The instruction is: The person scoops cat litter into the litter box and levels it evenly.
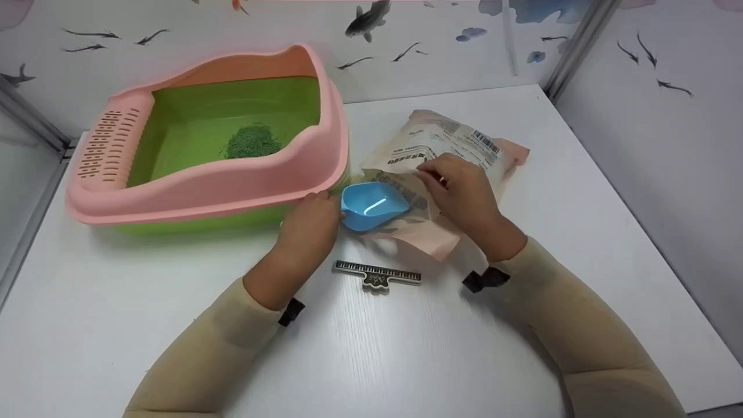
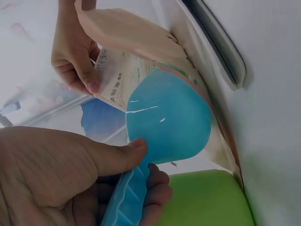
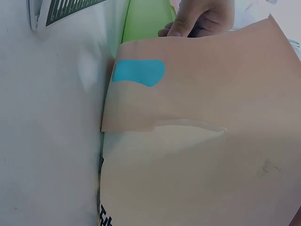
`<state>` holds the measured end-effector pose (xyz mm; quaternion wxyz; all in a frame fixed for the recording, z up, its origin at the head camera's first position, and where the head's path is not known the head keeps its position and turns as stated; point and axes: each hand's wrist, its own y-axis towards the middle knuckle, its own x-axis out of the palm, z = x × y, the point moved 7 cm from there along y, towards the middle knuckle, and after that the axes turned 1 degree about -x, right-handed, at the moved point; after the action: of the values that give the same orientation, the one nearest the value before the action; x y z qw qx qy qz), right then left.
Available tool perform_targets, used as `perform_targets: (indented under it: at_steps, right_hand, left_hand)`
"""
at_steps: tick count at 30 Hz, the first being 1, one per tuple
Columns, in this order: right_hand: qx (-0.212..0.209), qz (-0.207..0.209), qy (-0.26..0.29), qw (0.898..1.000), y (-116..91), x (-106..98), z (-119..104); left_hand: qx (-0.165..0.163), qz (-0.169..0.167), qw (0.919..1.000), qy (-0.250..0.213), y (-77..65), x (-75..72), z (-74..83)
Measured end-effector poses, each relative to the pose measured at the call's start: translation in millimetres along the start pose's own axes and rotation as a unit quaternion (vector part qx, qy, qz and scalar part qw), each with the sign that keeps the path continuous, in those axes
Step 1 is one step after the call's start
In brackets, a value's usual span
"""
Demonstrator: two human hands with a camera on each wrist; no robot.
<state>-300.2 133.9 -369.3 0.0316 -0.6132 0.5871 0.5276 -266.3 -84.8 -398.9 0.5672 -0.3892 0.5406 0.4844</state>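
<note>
My left hand [image 1: 310,227] grips the handle of a light blue scoop [image 1: 376,204]. In the left wrist view, the thumb lies on top of the handle and the fingers curl beneath. The scoop's bowl [image 2: 167,117] is at the mouth of a pale pink printed bag [image 1: 458,139] lying on the table; no contents show in the bowl. With thumb and fingers, my right hand [image 1: 461,188] pinches the bag's upper edge and holds it raised. Part of the scoop shows as a blue patch [image 3: 138,72] within the bag's outline in the right wrist view. The bag's inside is mostly hidden.
A litter box with a pink rim [image 1: 244,183] and green base stands at the back left, close to my left hand. Inside it lies a small heap of green granules [image 1: 252,141]. A black-and-white bag clip [image 1: 377,276] rests on the white table [image 1: 371,360] in front.
</note>
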Motion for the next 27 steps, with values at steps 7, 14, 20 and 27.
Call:
perform_targets:
  at_steps: [7, 14, 20, 27]
  right_hand:
    - [0.004, -0.005, 0.000, 1.000, -1, 1, 1]
    - [0.004, -0.011, -0.005, 1.000, 0, 2, 0]
    - [0.001, -0.002, -0.009, 1.000, 1, 1, -1]
    - [-0.030, 0.009, -0.006, 0.999, 1, 0, -2]
  left_hand:
    - [-0.003, 0.000, 0.9999, -0.010, 0.0, 6.2, 2.2]
    - [0.007, 0.030, 0.9990, 0.033, -2.3, 9.9, 8.3]
    - [0.032, 0.068, 0.9940, 0.080, -3.0, 9.3, 17.1]
    - [0.046, 0.083, 0.9820, 0.163, 1.6, 10.0, 27.4]
